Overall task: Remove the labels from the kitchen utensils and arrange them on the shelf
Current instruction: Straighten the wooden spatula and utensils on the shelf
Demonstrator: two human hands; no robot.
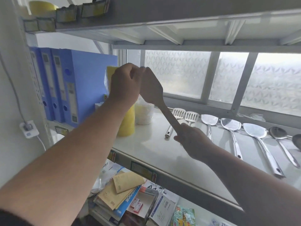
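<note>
On the shelf (162, 154), binders (65, 85) stand far left, slotted turners (185, 114) lie mid-shelf, metal spatulas (231, 126) then what may be ladles (278, 133) to their right, before the window (228, 75).

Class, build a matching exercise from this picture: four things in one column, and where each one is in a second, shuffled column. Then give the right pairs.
Things:
1. wooden spatula
2. blue binders
3. steel turners
4. envelopes

Places:
A. upright at the shelf's left end
B. on the shelf below
C. held in both hands
D. flat in a row on the shelf's right

Pairs: 1-C, 2-A, 3-D, 4-B
</note>
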